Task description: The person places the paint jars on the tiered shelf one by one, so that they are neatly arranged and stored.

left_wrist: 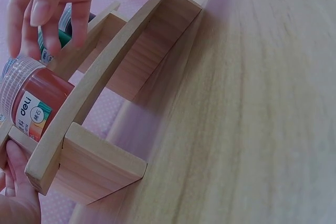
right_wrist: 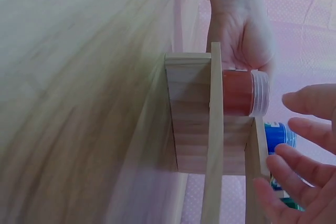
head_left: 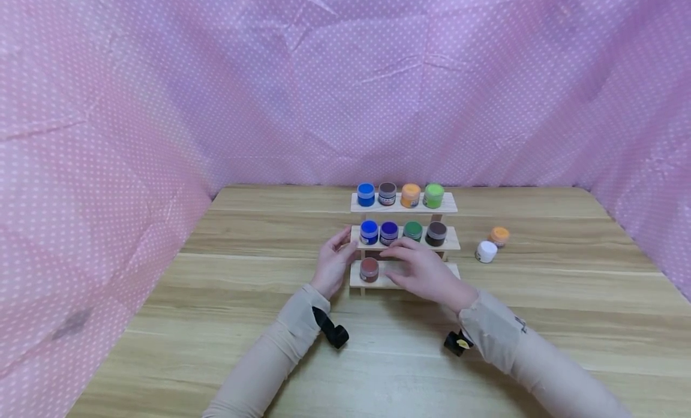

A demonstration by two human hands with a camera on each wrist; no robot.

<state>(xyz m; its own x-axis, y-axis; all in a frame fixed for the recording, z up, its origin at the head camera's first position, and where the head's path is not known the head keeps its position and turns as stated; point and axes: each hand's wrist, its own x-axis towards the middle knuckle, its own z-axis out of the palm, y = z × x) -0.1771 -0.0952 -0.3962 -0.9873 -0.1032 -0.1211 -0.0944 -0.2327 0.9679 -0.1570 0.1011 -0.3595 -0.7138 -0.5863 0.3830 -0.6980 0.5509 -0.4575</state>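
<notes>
A three-tier wooden rack (head_left: 405,280) stands on the table with small paint jars on its shelves. My left hand (head_left: 333,263) holds the rack's left end, at the middle shelf. A red-brown paint jar (head_left: 369,270) sits upright at the left of the lowest shelf; its side label shows in the left wrist view. Just right of that jar, my right hand (head_left: 423,271) hovers over the lowest shelf, its fingers spread and loosely bent with nothing between them. In the right wrist view its fingertips (right_wrist: 294,100) are apart from the red-brown jar (right_wrist: 239,93).
Blue, purple, green (head_left: 412,230) and dark brown jars line the middle shelf. On the top shelf are blue, brown, orange and light green (head_left: 433,195) jars. A white jar (head_left: 486,251) and an orange jar (head_left: 499,236) stand on the table to the right. Pink dotted cloth (head_left: 345,106) hangs behind.
</notes>
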